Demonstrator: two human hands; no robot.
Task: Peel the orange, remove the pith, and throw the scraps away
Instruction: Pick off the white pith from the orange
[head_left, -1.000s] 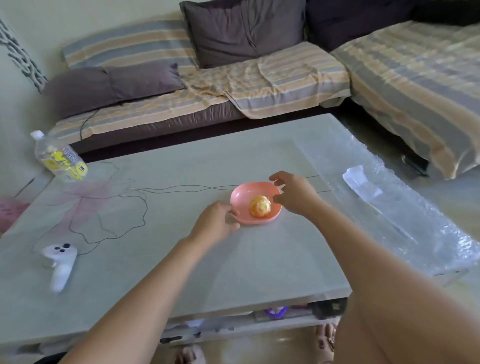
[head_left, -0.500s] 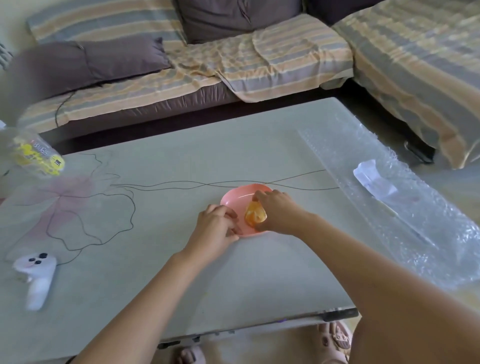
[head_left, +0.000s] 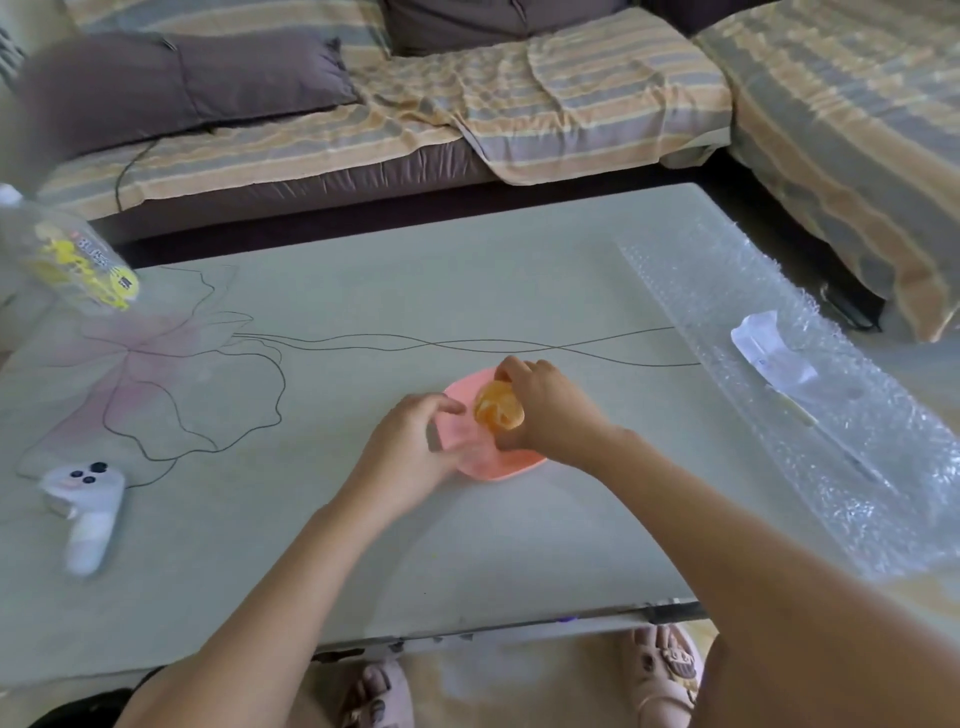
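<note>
A peeled orange with white pith streaks sits in a small pink plate near the middle of the pale table. My right hand wraps its fingers round the orange from the right and lifts it slightly off the plate. My left hand is at the plate's left rim, fingers curled against it; blur hides whether it grips the rim.
A white controller lies at the table's left. A tilted clear bottle with a yellow label is at the far left. Bubble wrap with a white paper covers the right side. A striped sofa runs behind.
My right hand went from the plate's far rim onto the orange and closed round it. My left hand stayed at the left rim. The camera tipped down and closer.
</note>
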